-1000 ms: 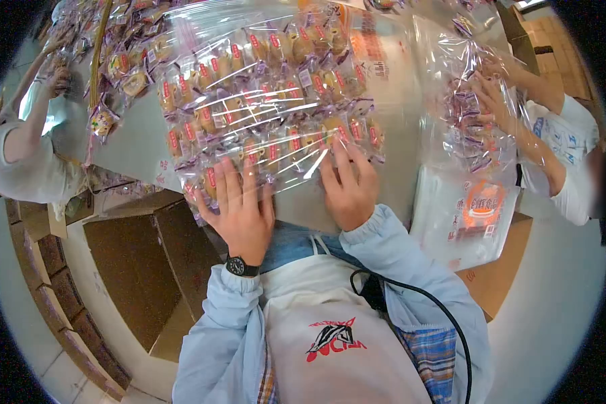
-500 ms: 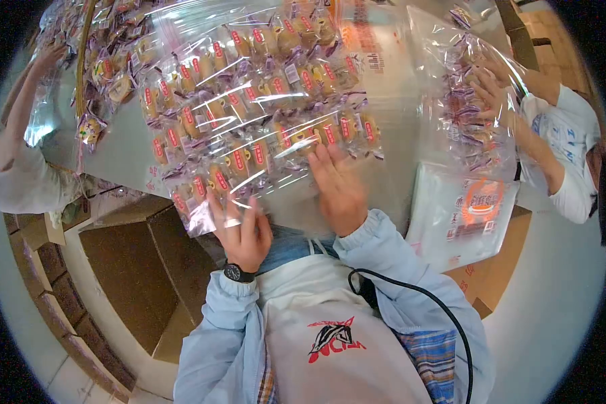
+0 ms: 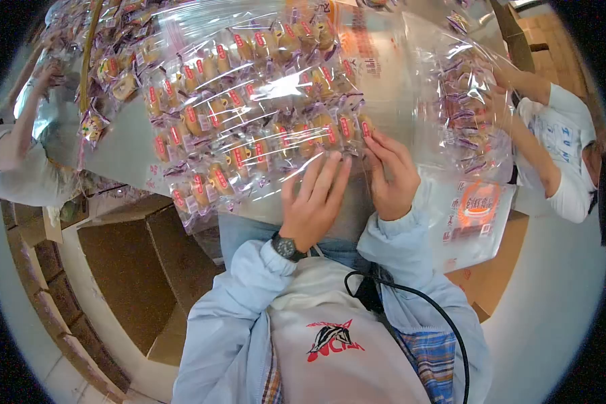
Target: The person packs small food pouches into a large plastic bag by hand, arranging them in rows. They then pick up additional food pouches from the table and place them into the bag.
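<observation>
A large clear plastic bag (image 3: 256, 101) packed with rows of small wrapped cakes with red labels lies flat on the grey table (image 3: 124, 151) in front of me. My left hand (image 3: 313, 205) rests flat on the bag's near edge, fingers spread and pointing away. My right hand (image 3: 389, 176) presses on the bag's near right corner, fingers bent against the last cakes. Neither hand grips anything.
A stack of empty printed bags (image 3: 471, 215) lies at the right on a cardboard box (image 3: 491, 283). A person at the right (image 3: 552, 141) handles another filled bag (image 3: 468, 101). Another person (image 3: 20, 161) works at the left. Loose wrapped cakes (image 3: 114, 60) lie at the far left. Open cardboard boxes (image 3: 141, 269) stand below.
My left hand has moved from the bag's near left corner to its middle near edge. My right hand has shifted right to the bag's right corner. The bag has stayed flat.
</observation>
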`<state>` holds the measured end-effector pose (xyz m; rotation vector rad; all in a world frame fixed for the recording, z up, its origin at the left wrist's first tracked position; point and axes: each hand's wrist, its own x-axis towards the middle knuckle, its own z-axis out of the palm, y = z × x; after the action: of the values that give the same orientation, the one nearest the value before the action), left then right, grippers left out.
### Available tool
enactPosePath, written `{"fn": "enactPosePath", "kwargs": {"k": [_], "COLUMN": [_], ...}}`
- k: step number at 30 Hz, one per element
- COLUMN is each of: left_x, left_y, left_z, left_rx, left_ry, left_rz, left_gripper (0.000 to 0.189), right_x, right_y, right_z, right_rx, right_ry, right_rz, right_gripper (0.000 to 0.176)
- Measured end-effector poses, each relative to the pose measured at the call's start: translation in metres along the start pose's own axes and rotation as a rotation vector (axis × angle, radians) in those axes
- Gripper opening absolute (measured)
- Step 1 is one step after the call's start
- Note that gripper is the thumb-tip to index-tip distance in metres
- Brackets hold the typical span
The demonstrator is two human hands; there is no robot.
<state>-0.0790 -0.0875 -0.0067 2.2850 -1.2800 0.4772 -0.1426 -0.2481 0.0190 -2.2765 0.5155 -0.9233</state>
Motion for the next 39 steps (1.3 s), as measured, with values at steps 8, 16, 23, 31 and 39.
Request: {"fn": "enactPosePath", "kwargs": {"k": [8,16,23,31,39], "left_x": [0.022,0.022,0.025,0.031,0.022], "left_y": [0.017,0.019,0.014,0.018,-0.005], "left_z": [0.02,0.032,0.016,-0.003,-0.022], "left_rx": [0.091,0.052,0.054,-0.018,0.043], "left_ry": [0.071,0.132,0.073,-0.055,-0.09], "left_rz": [-0.065,-0.107,-0.139,-0.117,-0.059], "left_gripper": [0.046,0.04,0.038,0.048,0.059], "right_x": [-0.02,-0.034,-0.032,-0.017,-0.027], "right_y": [-0.001,-0.003,-0.015,-0.019,-0.006], "right_z": [0.002,0.002,-0.009,-0.002,0.007], "right_rx": [0.157,0.14,0.148,-0.02,0.358], "right_ry": [0.106,0.155,0.13,0.106,0.074], "right_rz": [0.03,0.022,-0.101,-0.037,0.356], "right_gripper": [0.023,0.022,0.035,0.04,0.03]}}
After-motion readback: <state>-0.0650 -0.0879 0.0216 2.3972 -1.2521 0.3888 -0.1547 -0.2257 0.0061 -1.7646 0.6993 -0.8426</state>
